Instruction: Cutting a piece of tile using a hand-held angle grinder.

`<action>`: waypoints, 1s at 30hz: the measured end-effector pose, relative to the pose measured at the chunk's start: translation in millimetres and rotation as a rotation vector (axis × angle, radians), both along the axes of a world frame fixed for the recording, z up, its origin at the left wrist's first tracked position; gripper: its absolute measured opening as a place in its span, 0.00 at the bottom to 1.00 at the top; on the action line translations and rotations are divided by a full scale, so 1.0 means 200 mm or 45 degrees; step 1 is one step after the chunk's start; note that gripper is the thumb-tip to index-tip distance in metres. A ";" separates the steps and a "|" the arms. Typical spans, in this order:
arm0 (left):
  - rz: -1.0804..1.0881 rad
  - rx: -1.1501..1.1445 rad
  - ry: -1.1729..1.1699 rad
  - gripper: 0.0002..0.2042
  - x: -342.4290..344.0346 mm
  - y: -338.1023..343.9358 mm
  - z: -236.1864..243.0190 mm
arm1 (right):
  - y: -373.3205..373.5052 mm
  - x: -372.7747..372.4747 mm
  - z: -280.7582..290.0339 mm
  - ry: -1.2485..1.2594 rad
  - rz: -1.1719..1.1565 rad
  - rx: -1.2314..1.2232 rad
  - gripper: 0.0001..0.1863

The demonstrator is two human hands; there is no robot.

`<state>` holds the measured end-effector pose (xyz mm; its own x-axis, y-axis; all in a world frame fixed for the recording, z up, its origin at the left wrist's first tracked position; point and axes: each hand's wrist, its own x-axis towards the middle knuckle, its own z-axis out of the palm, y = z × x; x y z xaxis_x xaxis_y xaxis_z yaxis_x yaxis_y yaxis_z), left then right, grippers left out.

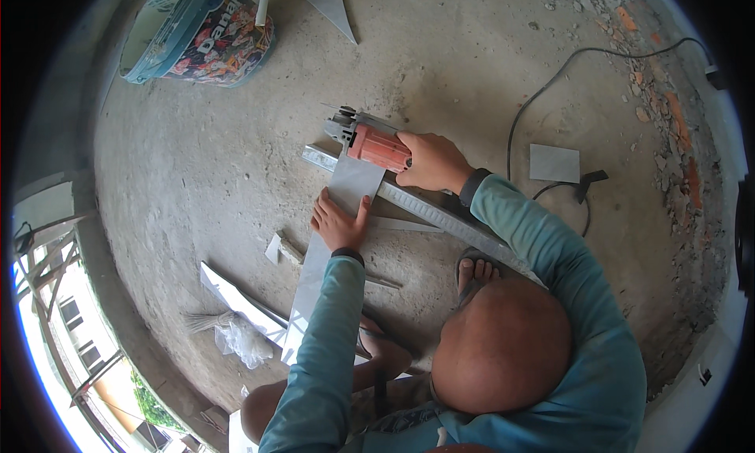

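At the far end of the long grey tile (313,274), a red power cutter (376,146) sits across the tile's tip, its metal head toward the left edge. Just right of that end, the right hand (437,160) is clamped on the cutter's rear body, fingers and thumb wrapped round the casing; how far the fingertips reach underneath cannot be told, as they are hidden.

Nearer along the tile, the left hand (340,223) lies palm down on its face. Its thumb stands well apart, near the tile's right edge, while the other fingers lie close together, slightly bent, at the left edge; whether their tips curl under that edge cannot be told.

Beneath the tile, crossing it at a slant, runs a ribbed metal bar (440,215), its short end showing left of the tile and its long part stretching right toward a sandalled foot (476,271). To the tile's left, near its lower part, lies a clear plastic bag (242,341). Well right of the tile are a pale square piece (554,163) and a black cord (543,89). Beyond its far end, off to the left, stands a bucket (216,40).
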<state>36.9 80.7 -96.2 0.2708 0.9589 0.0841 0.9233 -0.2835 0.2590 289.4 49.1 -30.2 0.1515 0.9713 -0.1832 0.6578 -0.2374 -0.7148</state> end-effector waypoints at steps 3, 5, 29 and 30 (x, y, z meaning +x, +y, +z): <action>-0.002 0.017 0.001 0.45 0.00 0.00 0.00 | 0.00 0.00 0.01 0.004 0.004 -0.019 0.24; -0.007 0.018 0.001 0.45 0.00 0.00 0.00 | 0.00 0.00 0.01 0.003 0.011 -0.038 0.24; -0.015 0.022 -0.008 0.46 -0.01 0.01 -0.01 | 0.02 0.02 -0.01 0.069 -0.003 -0.064 0.24; -0.012 0.022 0.001 0.46 -0.01 0.01 -0.02 | 0.02 0.02 -0.01 0.073 0.005 -0.063 0.24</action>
<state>35.1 81.9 -99.6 0.2796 0.9548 0.1006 0.9209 -0.2963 0.2532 293.2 53.0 -32.8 0.1355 0.9614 -0.2395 0.6173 -0.2710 -0.7386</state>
